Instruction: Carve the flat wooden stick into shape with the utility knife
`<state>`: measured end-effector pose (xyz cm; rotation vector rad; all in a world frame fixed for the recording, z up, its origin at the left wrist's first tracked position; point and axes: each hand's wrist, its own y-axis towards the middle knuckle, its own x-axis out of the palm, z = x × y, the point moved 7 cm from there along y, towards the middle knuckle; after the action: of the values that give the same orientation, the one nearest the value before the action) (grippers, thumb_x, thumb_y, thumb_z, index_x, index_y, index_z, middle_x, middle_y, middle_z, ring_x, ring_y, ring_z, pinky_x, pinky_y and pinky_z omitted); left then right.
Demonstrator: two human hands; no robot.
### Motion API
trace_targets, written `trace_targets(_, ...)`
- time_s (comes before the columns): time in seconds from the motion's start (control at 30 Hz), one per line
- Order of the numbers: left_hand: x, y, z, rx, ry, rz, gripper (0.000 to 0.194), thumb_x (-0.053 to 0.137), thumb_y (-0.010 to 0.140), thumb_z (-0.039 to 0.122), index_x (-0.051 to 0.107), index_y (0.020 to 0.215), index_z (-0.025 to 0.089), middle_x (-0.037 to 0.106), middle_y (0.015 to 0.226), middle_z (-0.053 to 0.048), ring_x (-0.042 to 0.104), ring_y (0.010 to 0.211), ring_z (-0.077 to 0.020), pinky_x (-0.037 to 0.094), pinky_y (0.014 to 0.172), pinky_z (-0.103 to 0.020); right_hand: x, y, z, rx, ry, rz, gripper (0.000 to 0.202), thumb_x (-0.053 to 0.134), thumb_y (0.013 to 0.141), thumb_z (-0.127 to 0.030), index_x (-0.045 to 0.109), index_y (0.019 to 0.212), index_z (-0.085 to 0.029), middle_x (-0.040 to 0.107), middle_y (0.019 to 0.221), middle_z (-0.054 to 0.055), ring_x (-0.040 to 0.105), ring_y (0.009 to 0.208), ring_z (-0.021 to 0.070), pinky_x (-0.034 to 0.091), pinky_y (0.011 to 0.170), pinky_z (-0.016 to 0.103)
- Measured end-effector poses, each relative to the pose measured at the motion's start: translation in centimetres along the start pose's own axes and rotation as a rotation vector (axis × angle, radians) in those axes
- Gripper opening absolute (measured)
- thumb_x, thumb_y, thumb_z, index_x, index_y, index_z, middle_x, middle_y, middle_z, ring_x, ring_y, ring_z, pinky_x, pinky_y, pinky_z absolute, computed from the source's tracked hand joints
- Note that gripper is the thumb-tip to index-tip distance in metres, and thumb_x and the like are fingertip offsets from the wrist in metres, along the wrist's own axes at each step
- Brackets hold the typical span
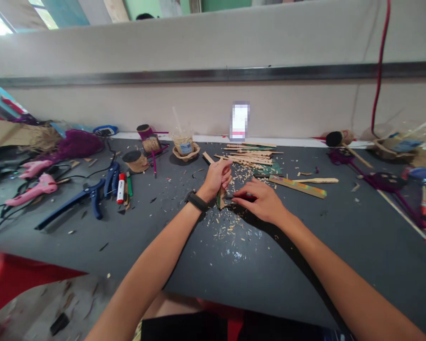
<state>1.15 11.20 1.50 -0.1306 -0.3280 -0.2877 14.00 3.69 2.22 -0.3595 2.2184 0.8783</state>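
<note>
My left hand (217, 180) is closed around a flat wooden strip (221, 201), whose upper end sticks out past the fingers and whose lower end points down at the table. Just right of it, my right hand (257, 199) pinches a small dark tool (247, 195), its tip beside the strip's lower end. Pale shavings (230, 228) lie scattered around and below both hands. Behind them is a pile of thin carved sticks (253, 158). A colourful flat strip (298, 186) and a pale carved stick (319, 180) rest to the right of my right hand.
On the grey table (135, 265) at left are blue cutters (71, 203), a red-capped marker (120, 188) and pink glue guns (35, 189). A plastic cup (183, 144) and a bright phone-like screen (239, 121) stand at the back. Purple-wrapped items (386, 181) lie at right.
</note>
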Motion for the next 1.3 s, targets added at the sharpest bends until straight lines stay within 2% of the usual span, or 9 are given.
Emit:
trace_targets(0.23, -0.1, 0.0, 0.1, 0.017, 0.020, -0.008, 0.043, 0.060, 0.094, 0.039, 0.033, 0.062, 0.026, 0.030, 0.039, 0.011, 0.028, 0.031, -0.0065, 0.028, 0.035, -0.022, 0.6, 0.1, -1.0, -0.068, -0.070, -0.076, 0.015, 0.069, 0.104, -0.040, 0.078, 0.099, -0.030, 0.080, 0.093, 0.001, 0.064, 0.088, 0.0229, 0.046, 0.083, 0.039)
trace_targets(0.5, 0.0, 0.0, 0.1, 0.001, 0.001, -0.001, 0.044, 0.057, 0.096, 0.036, 0.034, 0.060, 0.025, 0.029, 0.039, 0.010, 0.028, 0.030, -0.0063, 0.027, 0.035, -0.022, 0.8, 0.2, -0.8, -0.086, -0.053, -0.106, 0.015, 0.068, 0.105, -0.039, 0.075, 0.098, -0.028, 0.078, 0.095, 0.000, 0.064, 0.089, 0.0211, 0.047, 0.086, 0.039)
trace_targets(0.73, 0.3, 0.0, 0.2, -0.012, 0.014, -0.008, 0.044, 0.053, 0.101, 0.034, 0.035, 0.061, 0.025, 0.029, 0.039, 0.010, 0.028, 0.030, -0.0062, 0.028, 0.035, -0.021, 1.2, 0.4, -0.6, -0.062, -0.004, -0.129, 0.014, 0.069, 0.104, -0.036, 0.074, 0.094, -0.028, 0.076, 0.091, 0.001, 0.065, 0.089, 0.0208, 0.048, 0.083, 0.037)
trace_targets(1.07, 0.4, 0.1, 0.1, -0.003, 0.040, -0.018, 0.049, 0.051, 0.105, 0.041, 0.035, 0.061, 0.025, 0.029, 0.038, 0.009, 0.028, 0.029, -0.0060, 0.026, 0.035, -0.021, 1.4, 0.7, -0.2, 0.012, 0.043, -0.143, 0.013, 0.074, 0.101, -0.035, 0.074, 0.091, -0.028, 0.076, 0.090, 0.001, 0.066, 0.089, 0.0206, 0.049, 0.080, 0.036)
trace_targets(1.3, 0.3, 0.1, -0.1, -0.022, -0.005, -0.030, 0.047, 0.053, 0.104, 0.042, 0.035, 0.064, 0.025, 0.029, 0.039, 0.010, 0.026, 0.030, -0.0063, 0.025, 0.035, -0.021, 2.6, 0.2, -1.0, -0.027, -0.082, -0.295, 0.010, 0.077, 0.100, -0.034, 0.075, 0.091, -0.029, 0.077, 0.089, -0.001, 0.063, 0.087, 0.0217, 0.046, 0.080, 0.038)
